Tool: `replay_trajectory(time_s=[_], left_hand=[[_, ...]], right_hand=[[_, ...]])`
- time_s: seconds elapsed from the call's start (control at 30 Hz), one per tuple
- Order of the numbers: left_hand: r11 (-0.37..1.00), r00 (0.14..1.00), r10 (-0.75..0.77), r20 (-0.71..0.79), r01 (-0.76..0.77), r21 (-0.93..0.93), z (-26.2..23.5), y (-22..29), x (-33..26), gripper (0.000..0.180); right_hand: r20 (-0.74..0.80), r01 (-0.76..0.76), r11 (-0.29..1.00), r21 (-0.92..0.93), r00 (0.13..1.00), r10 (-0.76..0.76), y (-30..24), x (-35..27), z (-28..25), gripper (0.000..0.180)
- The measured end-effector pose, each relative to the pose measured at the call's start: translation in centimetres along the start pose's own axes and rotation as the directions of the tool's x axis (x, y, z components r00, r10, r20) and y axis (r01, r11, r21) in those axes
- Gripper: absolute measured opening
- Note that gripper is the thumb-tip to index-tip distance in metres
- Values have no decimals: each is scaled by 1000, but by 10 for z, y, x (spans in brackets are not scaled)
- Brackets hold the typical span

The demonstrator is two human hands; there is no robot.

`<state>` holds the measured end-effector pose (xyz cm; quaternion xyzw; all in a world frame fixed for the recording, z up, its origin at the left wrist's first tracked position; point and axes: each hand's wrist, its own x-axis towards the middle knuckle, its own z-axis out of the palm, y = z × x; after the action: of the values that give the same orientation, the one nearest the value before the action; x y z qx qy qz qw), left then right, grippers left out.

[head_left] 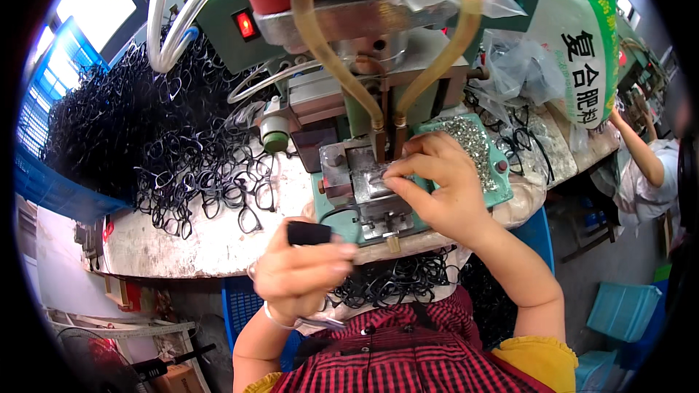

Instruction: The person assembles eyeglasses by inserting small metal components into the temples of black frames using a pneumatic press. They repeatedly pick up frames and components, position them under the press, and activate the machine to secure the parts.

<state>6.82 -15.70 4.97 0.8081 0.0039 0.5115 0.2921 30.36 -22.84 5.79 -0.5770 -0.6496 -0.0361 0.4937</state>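
My left hand [302,276], smeared by motion, is closed in front of the machine's fixture. A black band [309,233] wraps its finger. From that hand a thin dark rim [341,212], apparently part of a black eyeglass frame, curves toward the fixture; a greyish prong [324,322] sticks out below. My right hand [440,182] is at the metal fixture [370,175], thumb and forefinger pinched together just under the two brass nozzles [378,142]. What the pinch holds is too small to tell. Beside this hand lies a green tray [501,188] with small shiny metal parts [466,138].
Black eyeglass frames [211,167] spill from a blue basket [65,193] at left; more frames [397,280] lie at my lap. The press [320,29], with yellowish hoses [429,76] and a lit red switch [245,25], stands ahead. A person's arm [641,149] shows at right.
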Motion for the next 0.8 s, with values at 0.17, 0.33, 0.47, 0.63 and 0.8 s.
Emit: replay_trajectory(time_s=[0.17,0.33,0.47,0.63,0.8], left_hand=[[970,967,184,179,-208,125,21,-3,20,10],[966,961,151,232,-193,170,21,-7,25,15],[973,936,128,329,-183,143,25,-10,35,25],[984,913,125,390,-164,70,16,-17,36,30],[987,924,113,366,-148,69,22,-18,32,28]], right_hand=[[-162,27,999,-45,986,-34,-10,-8,18,15],[-250,-279,923,263,905,345,12,-18,14,7],[-313,-462,629,625,591,744,62,-33,-23,9],[-452,-585,691,425,525,722,112,-94,-42,14],[-513,-425,672,606,436,739,109,-114,-17,19]])
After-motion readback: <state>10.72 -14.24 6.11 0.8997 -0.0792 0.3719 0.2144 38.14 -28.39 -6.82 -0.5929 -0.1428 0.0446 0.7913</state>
